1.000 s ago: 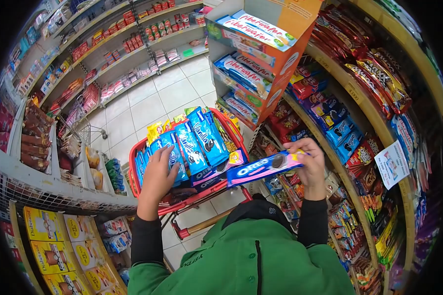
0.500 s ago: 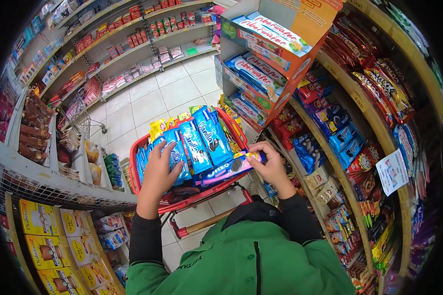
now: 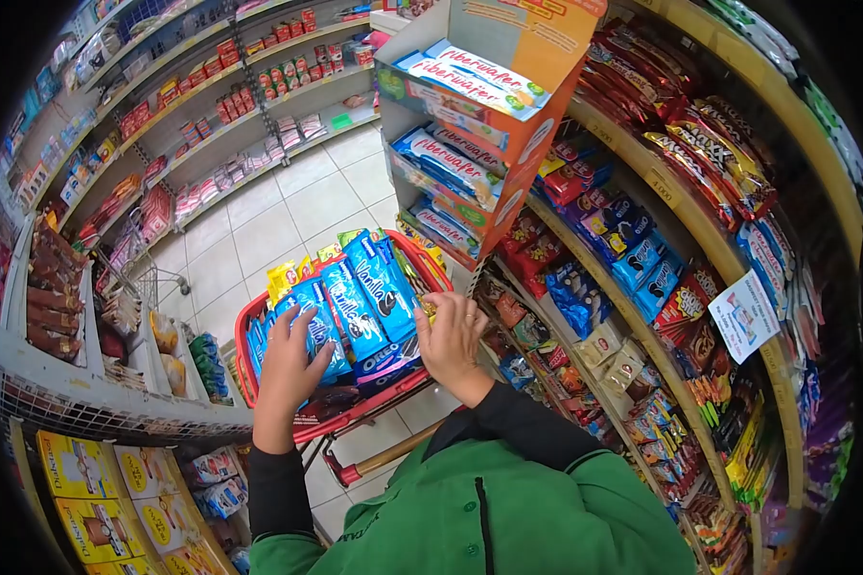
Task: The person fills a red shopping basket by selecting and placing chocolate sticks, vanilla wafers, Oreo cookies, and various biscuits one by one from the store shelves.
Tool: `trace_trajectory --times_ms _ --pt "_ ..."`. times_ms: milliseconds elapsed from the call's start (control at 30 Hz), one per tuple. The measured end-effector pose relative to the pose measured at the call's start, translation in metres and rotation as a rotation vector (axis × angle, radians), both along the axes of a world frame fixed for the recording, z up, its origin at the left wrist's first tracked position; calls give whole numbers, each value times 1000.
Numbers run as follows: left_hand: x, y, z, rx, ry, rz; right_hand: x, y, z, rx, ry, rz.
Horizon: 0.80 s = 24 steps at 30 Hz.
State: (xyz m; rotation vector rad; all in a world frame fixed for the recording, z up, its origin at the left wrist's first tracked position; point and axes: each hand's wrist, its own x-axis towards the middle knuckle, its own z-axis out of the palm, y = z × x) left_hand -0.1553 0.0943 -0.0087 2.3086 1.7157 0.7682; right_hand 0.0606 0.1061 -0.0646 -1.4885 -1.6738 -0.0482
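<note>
A red shopping basket (image 3: 246,379) is filled with snack packs. On top lie blue Vanilla packs (image 3: 358,305), side by side and slightly tilted. Across the near side is a pink-and-purple Oreo pack (image 3: 385,362), its right part hidden by my right hand. My left hand (image 3: 290,369) is over the basket's left side, fingers spread against the blue packs. At the right side, my right hand (image 3: 454,347) rests on the packs with its fingers stretched forward and slightly bent. Nothing is visibly gripped in either hand. Yellow packs (image 3: 286,278) show at the far left of the pile.
A cardboard display of fiberwafer packs (image 3: 470,81) stands just beyond the basket. Snack shelves (image 3: 633,158) line the right, with a paper sign (image 3: 744,316) attached. A low shelf (image 3: 144,407) runs along the left. A wire cart (image 3: 149,287) stands on the tiled floor (image 3: 288,206).
My right hand has moved inward from the Oreo pack's right end onto the packs. The Oreo pack now sits lower in the basket. My left hand stays over the left side.
</note>
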Motion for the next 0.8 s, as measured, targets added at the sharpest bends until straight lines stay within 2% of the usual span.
trace_trajectory --times_ms 100,533,633,700,733,800 --pt "0 -1 1 -1 16 3 1 -5 10 -28 -95 -1" --pt "-2 -1 3 -65 24 -18 44 -12 2 37 31 30" --pt "-4 -2 4 -71 13 -10 65 -3 4 215 158 30" --pt "-2 0 5 -78 -1 -3 88 22 9 305 377 -1" --pt "-3 -1 5 -86 -5 -1 100 36 18 269 576 -31" --pt "-2 -2 7 -90 -10 8 135 74 26 219 690 -224"
